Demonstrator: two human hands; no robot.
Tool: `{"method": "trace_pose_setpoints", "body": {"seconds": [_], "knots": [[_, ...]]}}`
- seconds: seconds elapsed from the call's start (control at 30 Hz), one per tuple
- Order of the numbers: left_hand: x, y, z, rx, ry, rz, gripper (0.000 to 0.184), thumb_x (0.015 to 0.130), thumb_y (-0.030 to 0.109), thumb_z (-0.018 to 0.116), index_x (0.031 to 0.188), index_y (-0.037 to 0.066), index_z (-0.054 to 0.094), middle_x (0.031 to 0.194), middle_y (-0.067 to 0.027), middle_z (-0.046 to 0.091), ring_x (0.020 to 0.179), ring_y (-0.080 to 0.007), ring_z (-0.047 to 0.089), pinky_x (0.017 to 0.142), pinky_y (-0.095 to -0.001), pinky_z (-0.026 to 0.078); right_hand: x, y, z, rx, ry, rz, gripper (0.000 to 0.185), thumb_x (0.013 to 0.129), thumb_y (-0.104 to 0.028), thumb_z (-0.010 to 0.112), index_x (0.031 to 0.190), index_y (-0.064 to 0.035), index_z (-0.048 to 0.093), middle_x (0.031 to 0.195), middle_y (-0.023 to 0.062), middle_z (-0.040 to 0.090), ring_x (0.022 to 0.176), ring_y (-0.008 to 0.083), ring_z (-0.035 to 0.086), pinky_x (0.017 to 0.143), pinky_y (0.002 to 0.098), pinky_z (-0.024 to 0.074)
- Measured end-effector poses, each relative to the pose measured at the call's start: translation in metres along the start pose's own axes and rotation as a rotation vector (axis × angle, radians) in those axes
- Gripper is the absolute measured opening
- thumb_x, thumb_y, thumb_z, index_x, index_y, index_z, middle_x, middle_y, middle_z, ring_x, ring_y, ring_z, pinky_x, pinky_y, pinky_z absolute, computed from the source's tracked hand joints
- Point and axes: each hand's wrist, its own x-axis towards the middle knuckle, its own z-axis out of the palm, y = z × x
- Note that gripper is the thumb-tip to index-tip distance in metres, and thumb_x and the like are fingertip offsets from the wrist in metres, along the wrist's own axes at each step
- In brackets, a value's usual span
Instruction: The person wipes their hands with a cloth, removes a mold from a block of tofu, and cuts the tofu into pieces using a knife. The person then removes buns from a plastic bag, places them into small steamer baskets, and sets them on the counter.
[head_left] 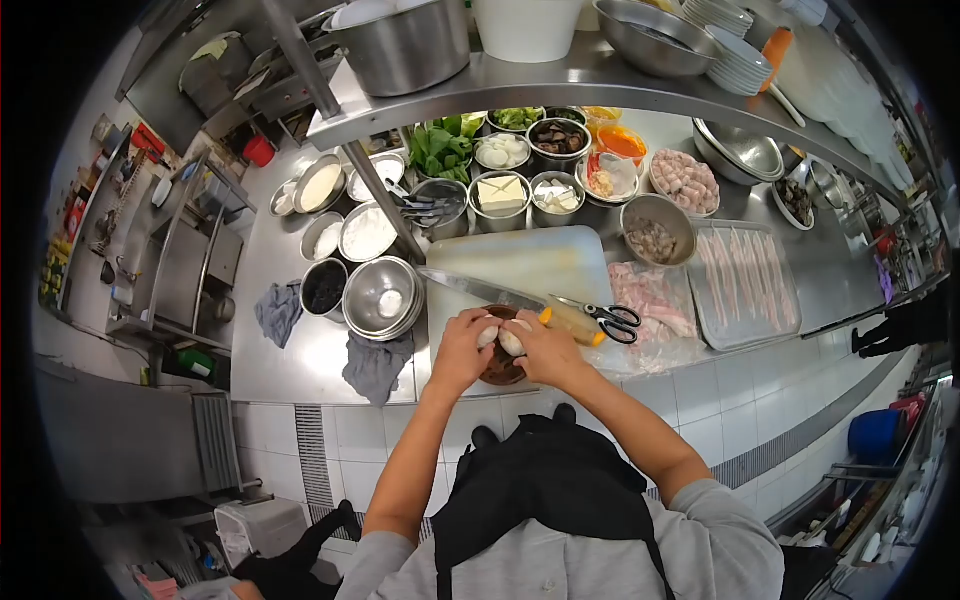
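Note:
My left hand [462, 348] and my right hand [545, 350] are close together over a small brown bowl [502, 372] at the front edge of a white cutting board [540, 255]. Each hand has its fingers closed on a pale, rounded piece; the left piece [488, 335] and the right piece [514, 338] nearly touch. Whether these are two things or halves of one, I cannot tell. Just behind the hands lies a large knife [480, 288] with a yellow handle. Black-handled scissors [615, 322] rest by my right wrist.
Stacked steel bowls [382, 295] and grey cloths [378, 365] lie to the left. Containers of greens [440, 148], tofu-like blocks [500, 193] and powder [368, 233] stand behind. Sliced meat [650, 300] and a tray of strips [745, 280] are right. A steel shelf [560, 85] hangs overhead.

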Motion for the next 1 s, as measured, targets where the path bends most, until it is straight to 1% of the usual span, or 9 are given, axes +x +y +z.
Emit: {"method": "trace_pose_setpoints", "body": {"seconds": [0.07, 0.13, 0.27, 0.37, 0.43, 0.47, 0.7, 0.8, 1.0], "knots": [[0.0, -0.004, -0.002, -0.077, 0.057, 0.018, 0.046, 0.074, 0.004, 0.073, 0.118, 0.011, 0.065, 0.123, -0.0123, 0.059, 0.114, -0.034, 0.055, 0.096, -0.0422, 0.046, 0.003, 0.005, 0.009, 0.011, 0.032, -0.011, 0.064, 0.074, -0.016, 0.076, 0.133, -0.0165, 0.052, 0.134, 0.013, 0.051, 0.098, 0.0358, 0.066, 0.081, 0.0461, 0.0546], [-0.001, -0.001, -0.006, -0.39, 0.103, -0.197, 0.043, 0.074, 0.004, 0.074, 0.116, 0.01, 0.066, 0.117, -0.014, 0.061, 0.109, -0.0346, 0.059, 0.089, -0.0396, 0.051, 0.002, 0.011, 0.011, 0.016, 0.063, -0.022, 0.063, 0.074, -0.012, 0.074, 0.133, -0.0158, 0.052, 0.135, 0.0131, 0.051, 0.097, 0.0361, 0.066, 0.081, 0.046, 0.0549], [-0.009, -0.002, -0.003, -0.529, 0.048, -0.293, 0.043, 0.074, 0.005, 0.075, 0.116, 0.009, 0.066, 0.113, -0.0149, 0.062, 0.104, -0.0342, 0.061, 0.083, -0.0385, 0.054, -0.001, 0.011, -0.003, 0.184, -0.009, 0.055, 0.064, 0.071, -0.01, 0.072, 0.131, -0.0132, 0.051, 0.131, 0.0127, 0.052, 0.105, 0.0354, 0.063, 0.084, 0.0456, 0.0538], [-0.012, 0.01, -0.01, -0.29, 0.02, -0.169, 0.051, 0.07, 0.004, 0.079, 0.119, 0.009, 0.065, 0.116, -0.0131, 0.061, 0.109, -0.0331, 0.058, 0.091, -0.0401, 0.051, -0.005, 0.012, -0.011, 0.264, 0.07, 0.059, 0.065, 0.069, -0.012, 0.074, 0.131, -0.0129, 0.051, 0.128, 0.0123, 0.053, 0.111, 0.0349, 0.059, 0.088, 0.0444, 0.0519], [-0.014, 0.025, -0.018, 0.155, 0.074, 0.017, 0.059, 0.066, 0.004, 0.082, 0.121, 0.01, 0.063, 0.121, -0.0088, 0.059, 0.112, -0.0296, 0.054, 0.099, -0.0402, 0.046, -0.009, 0.013, -0.018, 0.304, 0.127, 0.044, 0.067, 0.069, -0.014, 0.075, 0.131, -0.013, 0.051, 0.126, 0.012, 0.054, 0.114, 0.0346, 0.057, 0.09, 0.0435, 0.0507], [-0.014, 0.022, -0.018, 0.115, 0.055, -0.03, 0.062, 0.061, 0.005, 0.084, 0.119, 0.01, 0.063, 0.123, -0.0073, 0.058, 0.116, -0.0318, 0.047, 0.102, -0.0427, 0.04, -0.009, 0.014, -0.021, 0.379, 0.181, 0.035, 0.068, 0.069, -0.016, 0.077, 0.131, -0.0129, 0.051, 0.126, 0.012, 0.054, 0.114, 0.0344, 0.057, 0.092, 0.0427, 0.0498], [-0.01, 0.009, -0.014, 0.206, 0.043, -0.125, 0.056, 0.064, 0.015, 0.081, 0.117, 0.014, 0.063, 0.114, -0.0051, 0.063, 0.11, -0.0301, 0.05, 0.093, -0.0438, 0.041, -0.017, 0.019, -0.019, 0.404, 0.186, -0.043, 0.068, 0.066, -0.018, 0.083, 0.129, -0.0124, 0.055, 0.123, 0.0116, 0.061, 0.114, 0.0327, 0.058, 0.098, 0.0397, 0.0471], [-0.013, -0.001, 0.003, 0.004, 0.151, -0.142, 0.055, 0.064, 0.02, 0.079, 0.116, 0.015, 0.063, 0.108, -0.0045, 0.065, 0.11, -0.0292, 0.05, 0.094, -0.0444, 0.04, -0.019, 0.017, -0.009, 0.478, 0.177, -0.073, 0.067, 0.066, -0.018, 0.083, 0.127, -0.0116, 0.056, 0.125, 0.0116, 0.061, 0.115, 0.0323, 0.058, 0.098, 0.0396, 0.0475], [-0.024, 0.002, 0.008, 0.185, 0.268, -0.031, 0.063, 0.066, 0.017, 0.081, 0.125, 0.013, 0.059, 0.129, -0.0093, 0.055, 0.113, -0.032, 0.047, 0.099, -0.0453, 0.038, -0.019, 0.017, 0.01, 0.426, 0.088, -0.114, 0.065, 0.063, -0.014, 0.085, 0.123, -0.0125, 0.061, 0.127, 0.0081, 0.06, 0.119, 0.0286, 0.057, 0.097, 0.0386, 0.0487]]}}
